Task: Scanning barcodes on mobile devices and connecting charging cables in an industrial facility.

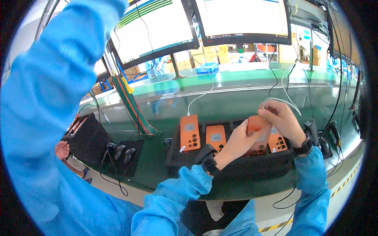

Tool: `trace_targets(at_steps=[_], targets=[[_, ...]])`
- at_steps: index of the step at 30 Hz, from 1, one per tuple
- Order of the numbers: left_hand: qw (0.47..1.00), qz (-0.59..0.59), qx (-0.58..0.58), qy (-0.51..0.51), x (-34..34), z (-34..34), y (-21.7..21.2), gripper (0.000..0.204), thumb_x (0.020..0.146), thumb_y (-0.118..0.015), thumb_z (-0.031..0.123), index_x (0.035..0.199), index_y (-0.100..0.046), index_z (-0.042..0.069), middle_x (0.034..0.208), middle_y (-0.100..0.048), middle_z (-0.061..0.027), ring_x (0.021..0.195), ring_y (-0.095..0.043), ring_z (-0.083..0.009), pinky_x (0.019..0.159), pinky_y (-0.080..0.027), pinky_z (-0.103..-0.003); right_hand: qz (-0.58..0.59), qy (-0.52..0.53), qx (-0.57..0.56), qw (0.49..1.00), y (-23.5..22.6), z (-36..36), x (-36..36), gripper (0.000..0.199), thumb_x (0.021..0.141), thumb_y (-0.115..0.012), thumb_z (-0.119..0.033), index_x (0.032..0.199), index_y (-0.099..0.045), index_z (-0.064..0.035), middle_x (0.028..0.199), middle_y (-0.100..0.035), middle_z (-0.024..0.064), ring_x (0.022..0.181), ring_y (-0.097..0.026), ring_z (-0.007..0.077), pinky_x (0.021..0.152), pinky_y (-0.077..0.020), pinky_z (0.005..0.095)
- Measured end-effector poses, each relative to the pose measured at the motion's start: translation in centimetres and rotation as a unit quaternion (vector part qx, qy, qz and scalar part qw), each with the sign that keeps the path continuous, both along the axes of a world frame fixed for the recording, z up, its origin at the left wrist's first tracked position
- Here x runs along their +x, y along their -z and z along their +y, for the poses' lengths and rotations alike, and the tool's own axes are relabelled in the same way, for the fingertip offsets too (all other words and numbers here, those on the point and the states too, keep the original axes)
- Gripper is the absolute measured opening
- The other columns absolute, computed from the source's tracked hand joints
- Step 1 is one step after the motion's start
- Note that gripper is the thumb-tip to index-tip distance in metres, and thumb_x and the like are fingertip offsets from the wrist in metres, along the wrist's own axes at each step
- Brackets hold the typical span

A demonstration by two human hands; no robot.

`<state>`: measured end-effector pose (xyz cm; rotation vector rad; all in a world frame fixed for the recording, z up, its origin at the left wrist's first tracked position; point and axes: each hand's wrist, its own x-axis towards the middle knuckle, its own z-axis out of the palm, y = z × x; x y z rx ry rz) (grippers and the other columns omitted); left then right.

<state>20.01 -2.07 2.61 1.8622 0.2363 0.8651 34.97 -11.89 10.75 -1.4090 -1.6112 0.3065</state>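
Observation:
My left hand (238, 143) is closed round the side of an orange phone (258, 124), tilted above a black tray (232, 168). At the phone's upper end my right hand (284, 120) pinches a white cable (290, 103); its plug is hidden by the fingers. To the left, another orange phone (190, 134), back up with a pale label, has a white cable in its upper end. Two more orange phones, one (215, 133) beside my left hand and one (278, 142) below my right wrist, lie in the tray.
At the left, a co-worker's blue sleeve (51, 78) fills much of the view. Monitors (244, 19) hang above the green bench (149, 161). Dark corded devices (120, 152) and a black box (88, 135) stand left; more cables and dark devices (325, 145) lie right.

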Motion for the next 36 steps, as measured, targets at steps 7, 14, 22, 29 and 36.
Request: trace_targets(at_steps=[7, 14, 22, 29, 36], targets=[[0.980, 0.063, 0.116, -0.150, -4.2, 2.5, 2.3, 0.042, 0.091, -0.065, 0.025, 0.121, -0.052, -0.001, 0.119, -0.059, -0.0151, 0.112, -0.058, -0.0255, 0.095, -0.047, -0.037, 0.123, -0.014, -0.063, 0.990, 6.0, 6.1, 3.6, 0.047, 0.085, -0.069, -0.009, 0.124, -0.050, 0.0076, 0.103, -0.065, 0.0126, 0.093, -0.063, 0.0164, 0.082, -0.0512, 0.0298], [0.903, 0.111, 0.284, -0.302, -10.0, 5.8, 3.5, 0.022, 0.087, -0.063, 0.018, 0.100, -0.061, 0.001, 0.107, -0.058, -0.0150, 0.107, -0.054, -0.0333, 0.094, -0.043, -0.040, 0.069, -0.021, -0.093, 0.993, 8.8, 12.0, 5.9, 0.042, 0.084, -0.068, -0.013, 0.119, -0.057, 0.0080, 0.106, -0.066, 0.0160, 0.094, -0.065, 0.0236, 0.085, -0.0515, 0.0356], [0.804, 0.248, 0.364, -0.401, -12.9, 6.3, 5.1, 0.043, 0.086, -0.065, 0.030, 0.116, -0.054, 0.001, 0.118, -0.050, -0.0192, 0.113, -0.050, -0.0379, 0.096, -0.041, -0.048, -0.191, -0.011, -0.041, 0.981, 7.1, 14.9, -4.1, 0.036, 0.085, -0.064, -0.032, 0.096, -0.068, 0.0023, 0.095, -0.064, 0.0222, 0.099, -0.059, 0.0378, 0.090, -0.0467, 0.0426], [0.802, 0.235, 0.363, -0.412, -12.1, 5.9, 4.9, 0.041, 0.086, -0.063, 0.026, 0.115, -0.055, -0.001, 0.115, -0.052, -0.0213, 0.110, -0.052, -0.0396, 0.094, -0.042, -0.048, -0.146, -0.023, -0.128, 0.981, 9.6, 23.3, -9.1, 0.063, 0.086, -0.059, -0.054, 0.074, -0.068, 0.0072, 0.081, -0.065, 0.0303, 0.080, -0.065, 0.0424, 0.077, -0.0511, 0.0476], [0.793, 0.247, 0.368, -0.417, -11.8, 4.9, 5.1, 0.038, 0.086, -0.064, 0.027, 0.111, -0.057, -0.001, 0.110, -0.053, -0.0207, 0.100, -0.054, -0.0393, 0.085, -0.045, -0.048, 0.045, -0.053, -0.174, 0.982, 11.1, 29.2, -13.6, 0.058, 0.085, -0.064, -0.047, 0.069, -0.063, 0.0091, 0.058, -0.058, 0.0155, 0.056, -0.057, 0.0255, 0.059, -0.0456, 0.0409]])
